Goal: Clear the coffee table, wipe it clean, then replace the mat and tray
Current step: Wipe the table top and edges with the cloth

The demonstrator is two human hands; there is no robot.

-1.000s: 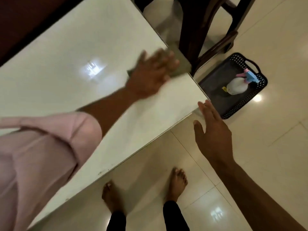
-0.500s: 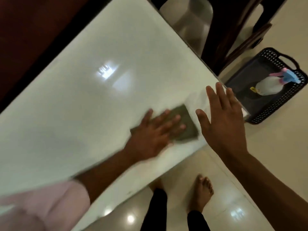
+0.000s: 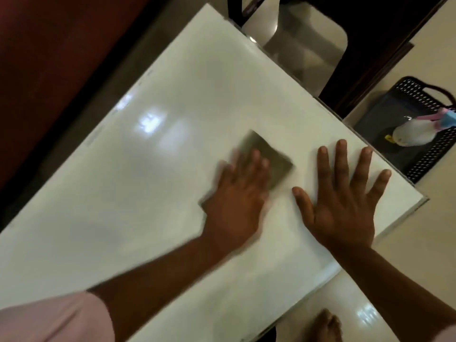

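The white glossy coffee table (image 3: 138, 183) fills the middle of the view, its top bare apart from the cloth. My left hand (image 3: 234, 203) presses flat on a grey-green cloth (image 3: 269, 151) near the table's right part; the hand is blurred by motion. My right hand (image 3: 345, 201) lies flat on the tabletop with fingers spread, just right of the cloth and near the right corner. The black perforated tray (image 3: 419, 166) sits on the floor beyond that corner. The mat is not in view.
Inside the tray lies a white spray bottle (image 3: 404, 135) with a pink and blue nozzle. A dark wooden chair (image 3: 365, 77) stands at the table's far side. Dark red furniture (image 3: 49, 58) runs along the left. My bare foot (image 3: 325, 327) is on the tiled floor below.
My left hand has slid the cloth from the table's far edge toward the middle. My right hand came from beside the table and now rests flat on the top. The view shifted right.
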